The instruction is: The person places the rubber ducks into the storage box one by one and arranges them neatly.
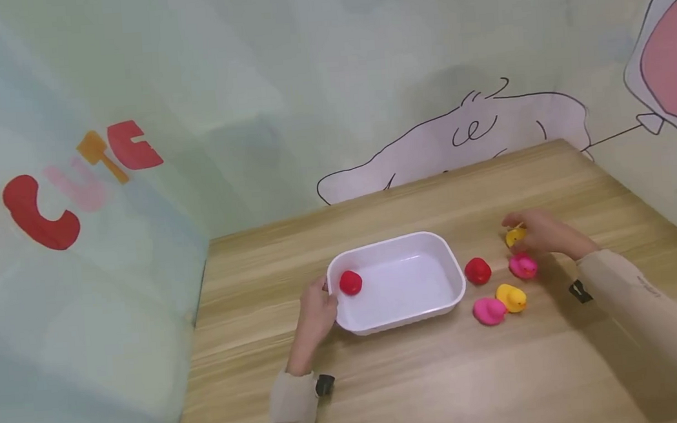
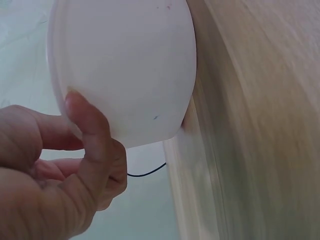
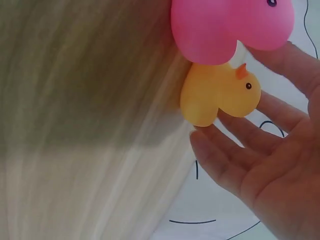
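Observation:
My left hand [image 1: 315, 313] pinches the left end of a white plastic tray [image 1: 407, 285], thumb and fingers over its rim. A round red toy [image 1: 351, 282] lies inside at the tray's left end. Right of the tray, my right hand [image 1: 543, 231] reaches around the farthest yellow rubber duck [image 1: 514, 237]. In the right wrist view, its loosely extended fingers [image 3: 225, 160] lie close behind and below that yellow duck [image 3: 202, 95], with the thumb partly behind a pink duck [image 3: 205, 30]. That pink duck [image 1: 523, 266] sits just nearer than the yellow one.
A red toy [image 1: 478, 271] stands beside the tray's right end. Closer to the front, a second yellow duck [image 1: 511, 298] and another pink duck [image 1: 489, 311] sit side by side. The wooden table [image 1: 430, 374] meets painted walls at the back and left.

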A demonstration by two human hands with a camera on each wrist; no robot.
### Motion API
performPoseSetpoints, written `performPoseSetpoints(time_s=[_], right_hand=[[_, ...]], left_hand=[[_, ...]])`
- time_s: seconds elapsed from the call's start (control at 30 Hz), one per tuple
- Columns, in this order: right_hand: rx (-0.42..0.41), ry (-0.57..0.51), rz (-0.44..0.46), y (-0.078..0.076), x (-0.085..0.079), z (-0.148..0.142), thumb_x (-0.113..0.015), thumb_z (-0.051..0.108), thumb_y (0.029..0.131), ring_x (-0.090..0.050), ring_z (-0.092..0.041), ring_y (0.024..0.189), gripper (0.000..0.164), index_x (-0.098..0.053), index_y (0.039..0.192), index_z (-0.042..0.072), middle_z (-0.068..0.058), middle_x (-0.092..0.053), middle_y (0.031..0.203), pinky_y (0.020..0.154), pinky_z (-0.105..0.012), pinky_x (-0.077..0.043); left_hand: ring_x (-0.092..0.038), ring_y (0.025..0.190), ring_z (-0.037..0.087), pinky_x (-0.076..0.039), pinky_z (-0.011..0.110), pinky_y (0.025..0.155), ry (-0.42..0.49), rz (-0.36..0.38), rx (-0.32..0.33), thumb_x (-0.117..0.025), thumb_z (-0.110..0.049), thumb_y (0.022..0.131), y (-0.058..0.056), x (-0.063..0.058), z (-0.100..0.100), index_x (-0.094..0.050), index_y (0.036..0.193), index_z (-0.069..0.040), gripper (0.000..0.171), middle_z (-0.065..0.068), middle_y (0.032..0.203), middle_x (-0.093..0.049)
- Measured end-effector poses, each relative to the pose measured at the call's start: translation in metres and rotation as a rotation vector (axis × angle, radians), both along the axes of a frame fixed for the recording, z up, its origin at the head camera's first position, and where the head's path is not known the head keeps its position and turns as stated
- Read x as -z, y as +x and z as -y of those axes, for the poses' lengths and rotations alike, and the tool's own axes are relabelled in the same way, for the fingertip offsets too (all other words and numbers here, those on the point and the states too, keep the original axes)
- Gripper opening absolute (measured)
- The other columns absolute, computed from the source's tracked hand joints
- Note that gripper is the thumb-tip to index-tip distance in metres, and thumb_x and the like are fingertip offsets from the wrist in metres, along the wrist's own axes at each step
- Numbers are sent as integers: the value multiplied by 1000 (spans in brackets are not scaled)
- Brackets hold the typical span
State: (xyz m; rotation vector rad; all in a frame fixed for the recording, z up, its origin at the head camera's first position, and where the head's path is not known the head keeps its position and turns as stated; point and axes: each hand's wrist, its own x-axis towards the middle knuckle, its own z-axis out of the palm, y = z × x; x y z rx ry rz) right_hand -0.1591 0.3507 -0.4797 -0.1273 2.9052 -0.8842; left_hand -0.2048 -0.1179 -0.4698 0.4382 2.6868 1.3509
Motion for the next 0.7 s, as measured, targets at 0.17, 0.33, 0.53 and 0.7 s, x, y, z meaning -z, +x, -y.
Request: performPoseSetpoints(time_s=[0.17,0.33,0.53,0.7], right_hand=[[-23,54,-2,-14,-9,9,-81,5,78,-62,-46,102,47,-62,118,-12,-32,-65,112,89,-61,-53],[-15,28,27,-15,-12,10,-79,5,80,-61,-46,102,47,-61,119,-13,-33,-64,112,88,-61,-53],[-5,22,46,-6,-15,7,-78,7,81,-61,-45,104,49,-60,123,-11,-30,-65,114,88,-61,-54],[-14,-20,-9,-1,-20,9,-78,7,82,-61,-46,107,50,-60,125,-10,-30,-65,117,91,-62,-53]], left_hand=[[-69,74,31,-60,31,54,36,17,-18,-51,12,89,1,-5,9,-60,121,15,33,22,93,-63],[-67,68,31,-59,33,47,60,25,-40,-52,13,88,3,-7,11,-61,121,14,35,21,89,-62],[-65,67,30,-57,31,46,84,53,-24,-51,11,88,4,-7,7,-59,127,14,40,24,93,-63],[-64,78,30,-59,31,54,56,70,-18,-52,6,90,4,-7,3,-58,131,12,42,23,98,-63]])
